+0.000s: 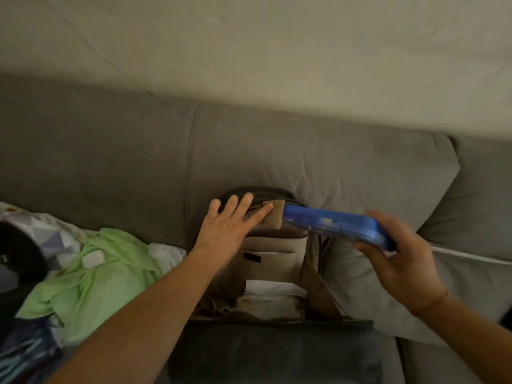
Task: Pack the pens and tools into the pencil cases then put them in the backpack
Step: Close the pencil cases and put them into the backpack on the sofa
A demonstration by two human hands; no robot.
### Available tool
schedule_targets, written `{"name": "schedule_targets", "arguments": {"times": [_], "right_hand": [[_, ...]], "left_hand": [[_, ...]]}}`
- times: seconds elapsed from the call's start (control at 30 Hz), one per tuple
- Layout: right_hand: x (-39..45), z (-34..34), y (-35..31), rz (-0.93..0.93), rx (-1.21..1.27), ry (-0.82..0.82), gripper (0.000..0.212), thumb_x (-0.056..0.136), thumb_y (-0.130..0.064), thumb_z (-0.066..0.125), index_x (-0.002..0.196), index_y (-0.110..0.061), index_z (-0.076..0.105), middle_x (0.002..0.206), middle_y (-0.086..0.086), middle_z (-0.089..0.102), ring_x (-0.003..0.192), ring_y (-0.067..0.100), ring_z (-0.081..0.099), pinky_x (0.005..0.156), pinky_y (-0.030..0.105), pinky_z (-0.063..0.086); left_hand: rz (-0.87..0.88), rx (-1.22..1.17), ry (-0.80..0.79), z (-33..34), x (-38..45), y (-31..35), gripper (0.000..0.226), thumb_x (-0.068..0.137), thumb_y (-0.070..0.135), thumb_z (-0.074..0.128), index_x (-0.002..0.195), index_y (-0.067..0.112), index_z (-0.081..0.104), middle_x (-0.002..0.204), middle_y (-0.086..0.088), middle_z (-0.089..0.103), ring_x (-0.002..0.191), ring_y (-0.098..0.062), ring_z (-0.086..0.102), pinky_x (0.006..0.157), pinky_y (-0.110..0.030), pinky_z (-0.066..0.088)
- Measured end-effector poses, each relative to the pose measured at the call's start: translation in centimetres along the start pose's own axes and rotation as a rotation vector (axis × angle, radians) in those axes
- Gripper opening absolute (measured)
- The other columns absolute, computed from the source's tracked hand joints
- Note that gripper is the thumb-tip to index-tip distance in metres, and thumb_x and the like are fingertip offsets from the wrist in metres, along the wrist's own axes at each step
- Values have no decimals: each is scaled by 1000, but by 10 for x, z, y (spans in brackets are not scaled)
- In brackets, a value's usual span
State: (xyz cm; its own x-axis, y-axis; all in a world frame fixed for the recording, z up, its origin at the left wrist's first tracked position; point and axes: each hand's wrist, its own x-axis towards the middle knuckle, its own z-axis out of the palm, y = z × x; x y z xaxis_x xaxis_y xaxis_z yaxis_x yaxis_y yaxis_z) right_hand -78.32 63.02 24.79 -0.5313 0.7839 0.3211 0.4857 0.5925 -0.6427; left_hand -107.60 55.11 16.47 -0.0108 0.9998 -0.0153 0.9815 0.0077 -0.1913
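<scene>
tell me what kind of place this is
Most likely a living room at home: a grey sofa with a cushion, a backpack propped on the seat, and loose green clothing beside it.

Grey sofa (116,167) carries everything. Open backpack (273,261) stands on the seat w/ its top against the back cushion, under the left hand (230,225). Green cloth (91,284) heaped on patterned fabric (52,231), left of that hand. Pale pillow (357,289) below the right hand (399,256), touching the backpack's side
</scene>
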Motion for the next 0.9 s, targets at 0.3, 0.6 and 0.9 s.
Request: {"name": "schedule_targets", "arguments": {"times": [0.3,0.6,0.9], "right_hand": [[71,14,3,-160,-10,-276,48,82,-28,68,125,-13,54,110,2,56,96,9,54,87,5,37],[50,100,27,-512,-452,-607,50,78,-31,65,122,-28,42,98,6,68,84,26,67,74,36,50],[25,146,27,-126,-888,-1075,48,89,-38,51,137,-34,46,147,-3,37,136,29,23,103,45,24]], "left_hand": [[70,-26,-80,-2,-8,-10,133,57,59,80,152,34,-10,157,-12,15,138,-36,25,109,-60,8],[69,-74,-93,-4,-16,-18,131,59,66,75,150,40,-16,159,-8,1,144,-35,14,106,-61,-21],[80,-110,-50,-3,-18,-13,118,70,61,69,150,38,-14,161,-8,-2,146,-34,9,107,-64,-17]]}}
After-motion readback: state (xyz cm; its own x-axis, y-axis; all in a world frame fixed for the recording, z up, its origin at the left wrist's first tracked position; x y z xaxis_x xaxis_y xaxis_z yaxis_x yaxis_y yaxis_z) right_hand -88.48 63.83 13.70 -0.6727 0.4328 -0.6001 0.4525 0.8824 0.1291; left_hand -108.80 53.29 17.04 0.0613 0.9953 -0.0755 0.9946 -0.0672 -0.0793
